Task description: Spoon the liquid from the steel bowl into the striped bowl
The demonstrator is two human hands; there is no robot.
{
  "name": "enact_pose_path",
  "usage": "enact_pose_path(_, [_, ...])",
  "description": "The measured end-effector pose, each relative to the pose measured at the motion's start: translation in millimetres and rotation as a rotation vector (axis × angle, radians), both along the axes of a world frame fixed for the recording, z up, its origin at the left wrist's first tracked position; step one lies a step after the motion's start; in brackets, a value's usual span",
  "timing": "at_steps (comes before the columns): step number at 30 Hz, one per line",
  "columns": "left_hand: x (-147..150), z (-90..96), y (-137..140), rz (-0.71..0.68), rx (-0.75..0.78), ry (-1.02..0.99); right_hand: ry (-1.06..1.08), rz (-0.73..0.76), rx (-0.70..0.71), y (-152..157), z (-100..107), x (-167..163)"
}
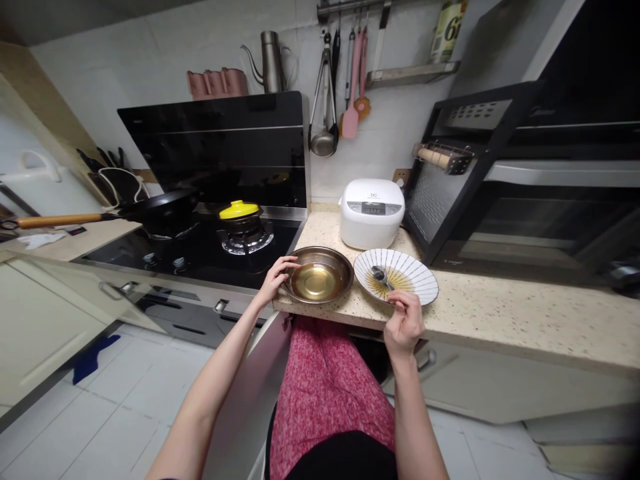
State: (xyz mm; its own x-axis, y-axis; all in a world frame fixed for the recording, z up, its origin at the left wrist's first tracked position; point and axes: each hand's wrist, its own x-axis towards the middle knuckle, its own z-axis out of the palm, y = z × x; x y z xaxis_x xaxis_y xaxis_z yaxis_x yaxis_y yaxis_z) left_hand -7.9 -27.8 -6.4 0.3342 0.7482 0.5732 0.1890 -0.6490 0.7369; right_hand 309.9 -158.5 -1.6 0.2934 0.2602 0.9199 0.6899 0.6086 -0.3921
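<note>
A round metal bowl [345, 279] with golden-looking liquid in the bottom stands at the counter's front edge. My left hand [276, 279] is at its left side, with the fingers over the rim and holding it. To the right of the bowl is a white plate with dark radial stripes [424, 280], with yellowish liquid in its middle. My right hand [405, 319] is closed at the plate's near rim, pinching the handle of a metal spoon [380, 274]. The spoon's head lies over the liquid in the plate.
Behind the plate stands a white rice cooker [373, 220]. On the left, the gas stove [205, 267] bears a small pot with a yellow lid [239, 210] and a wok [165, 205] with a wooden handle. An oven [550, 227] fills the right side. A cabinet door [250, 380] hangs ajar below.
</note>
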Motion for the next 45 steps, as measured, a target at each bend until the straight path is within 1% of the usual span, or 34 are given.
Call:
enact_pose_path(4, [0.0,-0.6,1.0,-0.007,0.007,-0.002,0.018,-0.002,0.021,-1.7,1.7,-0.4])
enact_pose_path(8, [0.1,-0.9,1.6,-0.013,0.004,-0.009,0.053,0.004,0.002,-2.6,1.3,-0.9])
enact_pose_path(12, [0.2,-0.4,0.9,-0.012,0.004,-0.009,0.15,0.024,-0.027,-4.8,2.3,-4.9])
enact_pose_path(18, [0.0,-0.5,0.6,-0.006,-0.008,-0.006,0.261,0.093,0.008,-8.5,8.6,-17.4])
enact_pose_path(24, [-0.3,-2.0,2.6,-0.005,-0.004,0.003,0.35,0.197,0.002,-9.6,11.5,-34.9])
enact_pose_path(30, [-0.1,-0.9,1.5,-0.012,-0.015,-0.012,0.377,0.313,-0.078,-6.6,5.1,-52.9])
enact_pose_path(39, [-0.6,-2.2,3.1,-0.015,-0.006,-0.005,0.357,0.369,-0.228,2.2,-6.0,-71.4])
enact_pose_path(45, [-1.0,-5.0,5.2,-0.011,-0.001,-0.011,0.378,0.399,-0.283,7.9,-10.3,-78.2])
